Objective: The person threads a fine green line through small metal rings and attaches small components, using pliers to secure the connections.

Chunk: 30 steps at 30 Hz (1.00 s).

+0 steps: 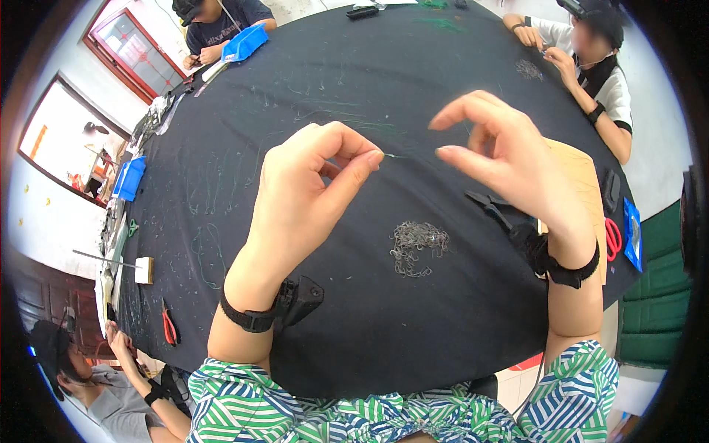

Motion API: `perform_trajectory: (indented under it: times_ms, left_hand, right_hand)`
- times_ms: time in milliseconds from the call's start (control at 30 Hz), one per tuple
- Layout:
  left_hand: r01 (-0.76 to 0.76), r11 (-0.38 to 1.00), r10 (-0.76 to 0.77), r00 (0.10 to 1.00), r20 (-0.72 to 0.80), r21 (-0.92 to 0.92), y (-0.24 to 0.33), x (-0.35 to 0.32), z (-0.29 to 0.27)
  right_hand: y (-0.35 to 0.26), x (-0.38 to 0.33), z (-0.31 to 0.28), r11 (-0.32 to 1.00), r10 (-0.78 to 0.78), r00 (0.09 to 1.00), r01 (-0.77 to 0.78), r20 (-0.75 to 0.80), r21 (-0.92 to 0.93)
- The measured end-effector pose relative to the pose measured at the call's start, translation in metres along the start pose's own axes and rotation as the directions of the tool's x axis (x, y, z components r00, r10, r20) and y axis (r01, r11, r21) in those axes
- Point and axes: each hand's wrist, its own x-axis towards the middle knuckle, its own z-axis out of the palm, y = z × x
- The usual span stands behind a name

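My left hand (pixel 310 188) is raised over a black-covered round table (pixel 354 81), thumb and forefinger pinched on a thin green thread (pixel 395 156) whose end pokes out to the right. My right hand (pixel 509 159) hovers just right of the thread's tip, thumb and forefinger apart in an open pinch and holding nothing. Below the hands a small heap of tiny grey metal hooks (pixel 417 246) lies on the cloth. Both wrists wear black straps.
Black pliers (pixel 491 207) and a tan board (pixel 583 184) lie under my right forearm, red scissors (pixel 613 238) beyond. Red pliers (pixel 168 325) sit at the left edge, blue trays (pixel 244 43) at the far left. Other people work at the far left, far right and lower left.
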Motion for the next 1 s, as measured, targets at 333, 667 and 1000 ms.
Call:
perform_trajectory:
  times_ms: [333,667,1000]
  left_hand:
    - [-0.174,0.947,0.164,0.985,0.059,0.271,0.008,-0.001,0.005]
    - [-0.049,0.998,0.047,0.998,0.043,0.044,0.003,-0.001,0.011]
    - [0.280,0.801,-0.192,0.957,0.216,-0.530,-0.009,-0.004,0.033]
  right_hand:
    - [-0.023,0.002,0.018,0.894,0.072,0.989,-0.121,0.128,0.432]
    - [-0.015,0.003,0.019,0.870,0.013,0.994,-0.065,0.109,0.489]
    - [-0.009,0.008,0.024,0.644,0.185,0.983,-0.111,-0.013,0.757]
